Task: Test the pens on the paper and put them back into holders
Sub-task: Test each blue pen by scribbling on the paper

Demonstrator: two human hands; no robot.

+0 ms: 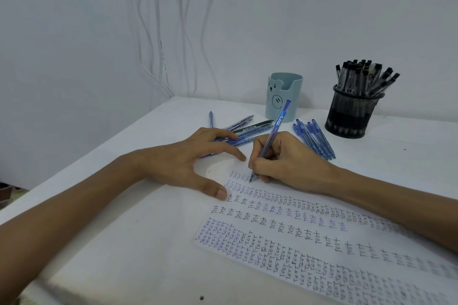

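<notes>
The white surface [124, 242] filled the lower frame, carrying the paper [322, 242] at lower right. The left hand [183, 163] lay spread flat at centre; the right hand [285, 158] pinched a blue pen [273, 135], tip on the paper's top edge. The mesh holder [352, 114] stood upper right, full of pens.

Both forearms are bare to the frame edge, with no sleeve, glove, watch or ring visible; the left hand [183, 163] and right hand [285, 158] have short, unpainted fingernails.
</notes>
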